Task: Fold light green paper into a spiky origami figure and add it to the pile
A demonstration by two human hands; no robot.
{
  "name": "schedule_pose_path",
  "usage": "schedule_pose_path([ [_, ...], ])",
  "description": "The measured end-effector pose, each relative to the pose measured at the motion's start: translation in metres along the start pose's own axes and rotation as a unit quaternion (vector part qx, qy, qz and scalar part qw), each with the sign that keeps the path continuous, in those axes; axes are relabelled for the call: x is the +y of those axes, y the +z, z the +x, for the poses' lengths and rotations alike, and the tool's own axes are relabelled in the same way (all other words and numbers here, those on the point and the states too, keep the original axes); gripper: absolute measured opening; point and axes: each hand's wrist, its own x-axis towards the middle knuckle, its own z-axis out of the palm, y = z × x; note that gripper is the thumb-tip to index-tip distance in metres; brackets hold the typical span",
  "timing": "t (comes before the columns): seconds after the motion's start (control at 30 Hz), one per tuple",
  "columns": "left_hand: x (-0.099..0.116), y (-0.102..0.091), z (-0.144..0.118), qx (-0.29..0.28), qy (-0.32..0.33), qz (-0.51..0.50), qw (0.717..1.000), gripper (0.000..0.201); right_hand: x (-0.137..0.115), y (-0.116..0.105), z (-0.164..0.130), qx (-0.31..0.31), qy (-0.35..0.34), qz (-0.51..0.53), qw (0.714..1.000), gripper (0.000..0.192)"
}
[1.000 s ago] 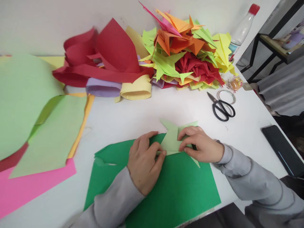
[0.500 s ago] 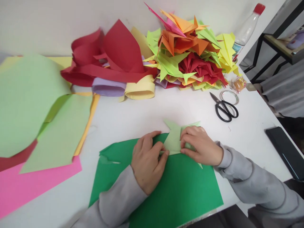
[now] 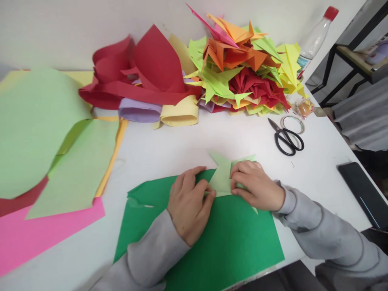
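Landmark: the green sheet [image 3: 218,238], lying flat on the white table [image 3: 169,149] at its near edge.

Fold [image 3: 222,178], pale green paper, sits on the sheet's far edge, half on the sheet, half on bare table. Two points stick out beyond the sheet; one thin tip shows on the sheet under the right wrist.

Left hand [image 3: 188,210]: on the sheet, at the fold's left side. Fingers curled, thumb and forefinger closed on the fold's near left corner, pinching it.

Right hand [image 3: 257,186]: at the fold's right side, lying over that half of it. Fingers bent down, tips pressing the paper flat to the surface; thumb along the near edge. Closed onto the fold, not spread.

Both hands touch the fold; fingertips nearly meet at its middle. Grey sleeves run back across the sheet toward the person.

Beyond the sheet, far side of table: heap of folded shapes [image 3: 242,68], orange, red, lime, yellow. Left of that heap, curled red strips [image 3: 145,72], with lilac and pale yellow rolls in front.

Right of the sheet and further back: scissors [image 3: 286,137], black handles, shut, touching a tape ring [image 3: 292,123]. Phone [image 3: 362,194] right of the sheet, at the table edge. Bottle [image 3: 317,34], red cap, behind the heap.

Left of the sheet: loose sheets [image 3: 45,137], light green over orange, red and pink.
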Motion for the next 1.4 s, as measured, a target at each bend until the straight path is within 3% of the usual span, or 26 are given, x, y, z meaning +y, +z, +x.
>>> schedule_pose_path([
  [0.67, -0.007, -0.002, 0.003, -0.016, 0.024, 0.046, 0.999, 0.025, 0.000, 0.001, 0.000, 0.002, -0.006, -0.006, 1.000, 0.006],
  [0.8, -0.004, -0.005, 0.004, 0.007, 0.025, 0.044, 0.999, 0.018, -0.001, 0.000, 0.001, -0.003, -0.005, -0.007, 1.000, 0.006],
  [0.9, 0.001, -0.008, 0.002, 0.068, 0.064, 0.092, 0.991, 0.011, -0.001, -0.001, 0.000, -0.005, -0.004, -0.005, 1.000, 0.007],
  [0.97, 0.003, -0.009, -0.001, 0.107, 0.124, 0.122, 0.979, 0.007, -0.001, -0.001, 0.000, -0.005, -0.005, -0.004, 1.000, 0.007],
  [1.07, 0.006, -0.006, -0.006, 0.086, 0.237, 0.101, 0.962, 0.019, -0.001, -0.001, 0.000, -0.004, -0.006, -0.006, 1.000, 0.007],
  [1.13, 0.009, -0.003, -0.008, 0.058, 0.277, 0.081, 0.956, 0.025, -0.001, 0.000, 0.000, -0.001, -0.005, -0.011, 1.000, 0.007],
  [1.4, 0.034, -0.005, -0.018, 0.026, 0.273, 0.153, 0.949, 0.028, -0.001, -0.002, 0.002, -0.010, 0.002, -0.002, 1.000, 0.007],
])
